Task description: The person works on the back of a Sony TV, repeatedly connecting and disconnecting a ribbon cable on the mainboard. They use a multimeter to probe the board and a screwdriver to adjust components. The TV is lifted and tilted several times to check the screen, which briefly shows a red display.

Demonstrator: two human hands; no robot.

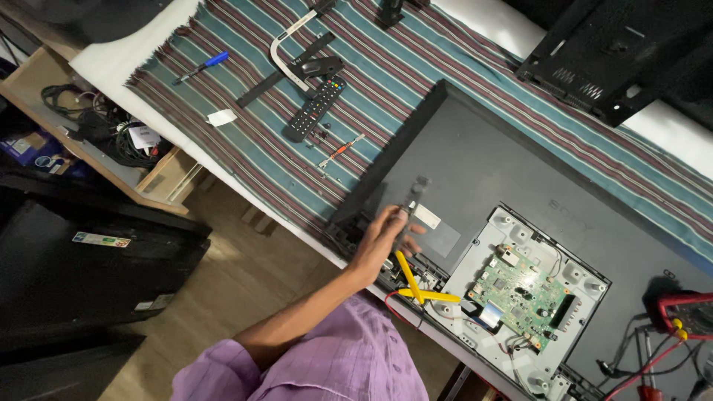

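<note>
My left hand (385, 239) reaches from a purple sleeve (327, 364) to the back of a flat dark television (483, 156) lying face down. Its fingers are bunched over a small blurred item on the panel beside a white label (427, 216); whether they grip it I cannot tell. Yellow-handled pliers (417, 288) lie just below the hand at the television's near edge. A green circuit board (520, 288) sits exposed on a pale metal plate (575, 276) to the right. My right hand is out of view.
A striped cloth (245, 148) covers the table, with a black remote (316, 110), blue pen (203, 66), paper scrap (221, 116), small screwdriver (342, 150) and black stand parts (304, 63). A red multimeter (689, 313) is at right, a black cover (616, 52) top right, and a cable shelf (104, 130) at left.
</note>
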